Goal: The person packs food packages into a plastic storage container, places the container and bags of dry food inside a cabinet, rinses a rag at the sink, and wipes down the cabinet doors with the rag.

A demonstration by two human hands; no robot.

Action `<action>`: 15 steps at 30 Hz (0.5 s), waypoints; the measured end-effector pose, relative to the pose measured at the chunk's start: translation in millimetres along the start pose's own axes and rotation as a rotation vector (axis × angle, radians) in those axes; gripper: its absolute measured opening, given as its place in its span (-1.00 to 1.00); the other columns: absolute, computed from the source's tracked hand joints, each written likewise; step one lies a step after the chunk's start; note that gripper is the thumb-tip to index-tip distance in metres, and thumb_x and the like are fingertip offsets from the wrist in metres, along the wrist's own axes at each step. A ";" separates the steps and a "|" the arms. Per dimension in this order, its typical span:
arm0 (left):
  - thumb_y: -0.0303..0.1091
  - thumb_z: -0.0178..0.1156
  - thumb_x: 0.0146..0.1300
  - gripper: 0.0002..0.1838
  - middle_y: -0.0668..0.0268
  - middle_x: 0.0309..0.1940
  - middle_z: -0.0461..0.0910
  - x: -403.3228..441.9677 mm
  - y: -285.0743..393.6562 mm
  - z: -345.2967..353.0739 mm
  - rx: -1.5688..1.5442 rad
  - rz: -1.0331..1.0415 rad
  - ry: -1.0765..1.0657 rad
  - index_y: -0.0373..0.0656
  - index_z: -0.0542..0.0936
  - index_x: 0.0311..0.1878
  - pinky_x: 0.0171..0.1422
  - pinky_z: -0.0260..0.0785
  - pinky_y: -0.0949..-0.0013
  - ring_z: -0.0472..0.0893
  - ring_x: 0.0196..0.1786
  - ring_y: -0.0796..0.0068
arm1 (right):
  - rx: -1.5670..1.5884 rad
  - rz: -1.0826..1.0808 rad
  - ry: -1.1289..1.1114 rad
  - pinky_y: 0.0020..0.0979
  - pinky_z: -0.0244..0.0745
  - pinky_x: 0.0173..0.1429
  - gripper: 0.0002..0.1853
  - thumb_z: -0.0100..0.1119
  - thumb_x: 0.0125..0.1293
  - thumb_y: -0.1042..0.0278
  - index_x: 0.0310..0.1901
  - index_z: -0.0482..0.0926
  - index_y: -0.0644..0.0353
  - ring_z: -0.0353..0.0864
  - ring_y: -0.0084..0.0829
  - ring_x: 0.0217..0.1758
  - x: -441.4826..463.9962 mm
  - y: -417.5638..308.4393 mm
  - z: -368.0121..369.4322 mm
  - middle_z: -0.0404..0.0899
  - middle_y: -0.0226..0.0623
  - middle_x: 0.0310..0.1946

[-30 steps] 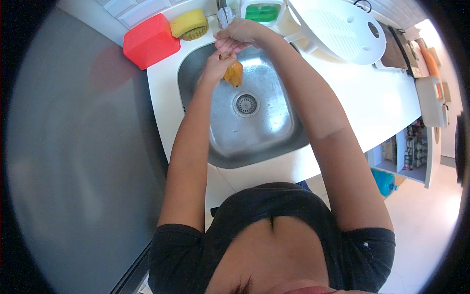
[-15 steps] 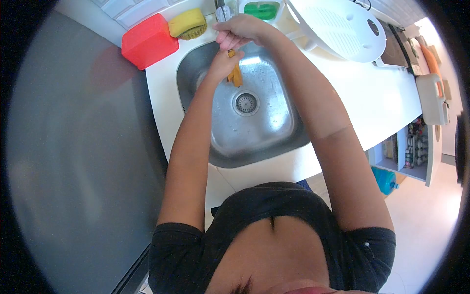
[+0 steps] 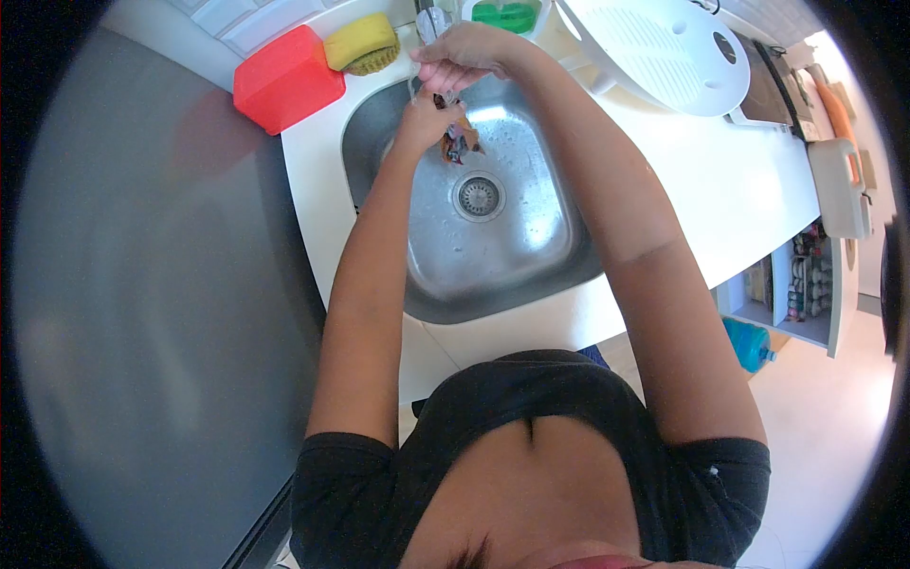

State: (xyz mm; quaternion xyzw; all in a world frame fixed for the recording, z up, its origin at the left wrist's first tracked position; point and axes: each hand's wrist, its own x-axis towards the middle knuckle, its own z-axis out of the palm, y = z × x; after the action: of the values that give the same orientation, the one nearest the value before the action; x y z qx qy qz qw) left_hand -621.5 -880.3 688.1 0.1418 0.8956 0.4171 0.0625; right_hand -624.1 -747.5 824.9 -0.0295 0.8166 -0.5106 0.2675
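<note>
My left hand point(image 3: 428, 121) is closed round a crumpled, wrapper-like piece point(image 3: 461, 144), orange-brown with a multicoloured patterned face. It hangs over the steel sink point(image 3: 474, 275), behind the drain point(image 3: 479, 197). Just above, my right hand point(image 3: 466, 52) reaches across beside the tap point(image 3: 433, 24). Its palm side is partly turned up and the fingers are loosely bent. Nothing shows in it, and its fingertips are close to the top of the crumpled piece. Whether they touch it I cannot tell. A thin clear streak, perhaps water, shows left of the fingers.
Left of the tap stand a red container point(image 3: 289, 81) and a yellow sponge point(image 3: 362, 43). Behind my right hand is a tray with green contents point(image 3: 504, 16). A white drying rack point(image 3: 654, 57) stands on the right counter, with an open drawer point(image 3: 796, 284) beyond. A grey surface point(image 3: 161, 284) borders the left.
The crumpled piece has turned or unfolded: its plain orange-yellow side showed before, and a multicoloured side shows now. My left hand has shifted slightly; my right hand is nearly still.
</note>
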 end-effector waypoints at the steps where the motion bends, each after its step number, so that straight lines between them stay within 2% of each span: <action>1: -0.14 0.28 -0.04 -0.34 -0.04 0.04 0.46 1.5 -4.0 3.1 0.000 0.000 -0.001 -0.30 0.36 0.11 0.16 0.30 0.16 0.47 0.08 -0.01 | 0.001 0.000 0.000 -0.61 0.47 -0.36 -0.64 0.13 0.21 -0.05 -0.38 0.62 0.10 0.58 -0.66 -0.50 0.8 0.3 0.4 0.65 -0.39 -0.47; 4: -0.08 0.29 -0.03 -0.33 -0.03 0.01 0.47 3.9 -7.6 8.2 -0.083 0.004 -0.014 -0.31 0.37 0.10 0.12 0.32 0.19 0.49 0.06 0.04 | -0.050 -0.035 0.059 -0.60 0.47 -0.37 -0.65 0.15 0.19 -0.06 -0.39 0.62 0.09 0.56 -0.66 -0.53 -0.3 -1.6 2.3 0.64 -0.42 -0.49; 6: -0.09 0.29 -0.02 -0.35 -0.01 -0.12 0.52 4.1 -6.0 10.3 -0.256 -0.065 -0.124 -0.32 0.37 0.08 0.04 0.35 0.21 0.53 -0.03 0.13 | 0.073 -0.047 -0.006 -0.59 0.47 -0.38 -0.63 0.14 0.20 -0.07 -0.45 0.59 0.09 0.54 -0.64 -0.55 -2.0 -2.5 4.0 0.59 -0.46 -0.55; 7: -0.09 0.29 -0.02 -0.35 -0.01 -0.12 0.52 3.3 -4.9 11.5 -0.256 -0.066 -0.124 -0.32 0.37 0.08 0.04 0.35 0.21 0.53 -0.03 0.13 | 0.073 -0.047 -0.007 -0.59 0.47 -0.38 -0.63 0.14 0.20 -0.07 -0.45 0.59 0.09 0.54 -0.64 -0.55 -0.4 -1.3 4.3 0.59 -0.46 -0.55; 9: -0.20 0.32 0.01 -0.52 0.23 -0.23 0.52 0.5 -2.8 13.6 -0.224 0.061 0.037 -0.24 0.45 -0.05 -0.06 0.37 0.38 0.53 -0.18 0.43 | 0.022 -0.081 0.056 -0.58 0.47 -0.41 -0.61 0.12 0.22 -0.07 -0.52 0.53 0.10 0.52 -0.63 -0.57 2.2 0.1 5.3 0.53 -0.47 -0.61; 10: -0.20 0.32 0.01 -0.52 0.23 -0.23 0.52 -4.6 5.4 8.1 -0.223 0.062 0.038 -0.24 0.45 -0.05 -0.06 0.37 0.38 0.53 -0.18 0.43 | 0.021 -0.082 0.056 -0.58 0.47 -0.41 -0.61 0.12 0.22 -0.07 -0.52 0.53 0.10 0.52 -0.63 -0.57 1.0 -0.7 5.6 0.53 -0.47 -0.61; 12: -0.29 0.30 0.04 -0.58 0.28 -0.21 0.51 -12.3 16.0 -1.7 -0.437 -0.108 -0.207 -0.23 0.45 -0.05 -0.06 0.35 0.45 0.52 -0.17 0.48 | 0.070 -0.075 0.056 -0.59 0.47 -0.45 -0.60 0.11 0.23 -0.06 -0.54 0.49 0.11 0.51 -0.64 -0.60 -0.9 -0.3 6.2 0.51 -0.45 -0.63; 13: -0.29 0.30 0.04 -0.58 0.28 -0.21 0.51 -11.7 12.6 1.2 -0.437 -0.109 -0.204 -0.23 0.45 -0.05 -0.06 0.35 0.45 0.52 -0.17 0.48 | 0.069 -0.077 0.054 -0.59 0.47 -0.45 -0.60 0.11 0.23 -0.06 -0.54 0.49 0.11 0.51 -0.64 -0.60 1.8 1.4 6.1 0.51 -0.45 -0.63; 15: -0.36 0.25 0.09 -0.67 0.31 -0.21 0.50 -11.6 11.9 6.0 -0.592 0.078 -0.124 -0.22 0.45 -0.08 -0.04 0.35 0.45 0.52 -0.16 0.50 | -0.027 -0.076 0.076 -0.57 0.45 -0.46 -0.61 0.12 0.23 -0.06 -0.53 0.49 0.11 0.48 -0.63 -0.62 7.7 5.4 5.6 0.49 -0.44 -0.64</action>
State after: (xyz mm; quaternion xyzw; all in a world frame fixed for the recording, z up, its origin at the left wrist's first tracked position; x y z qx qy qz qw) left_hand -606.7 -872.2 693.3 0.1766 0.7234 0.6527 0.1396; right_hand -626.9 -752.0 815.3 -0.0448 0.8314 -0.5099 0.2162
